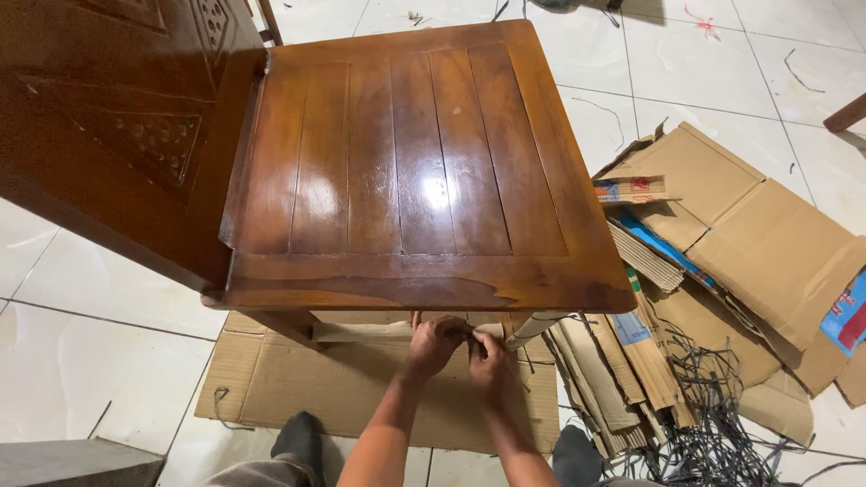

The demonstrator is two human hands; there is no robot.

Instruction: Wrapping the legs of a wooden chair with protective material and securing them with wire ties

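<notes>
under chair seat (pixel 406 171), hands' (pixel 460 347) grip unclear

Glossy varnished wooden chair (pixel 406 162), matt brown cardboard (pixel 361 397), smooth pale floor tiles (pixel 90 343)

The wooden chair (pixel 406 162) was glossy reddish-brown, its seat striped by plank seams, its backrest (pixel 117 126) carved with dotted triangles. The flattened cardboard (pixel 740 234) was tan with blue and red print. The floor tiles (pixel 81 334) were off-white; the straps (pixel 722 415) were dark grey.
</notes>
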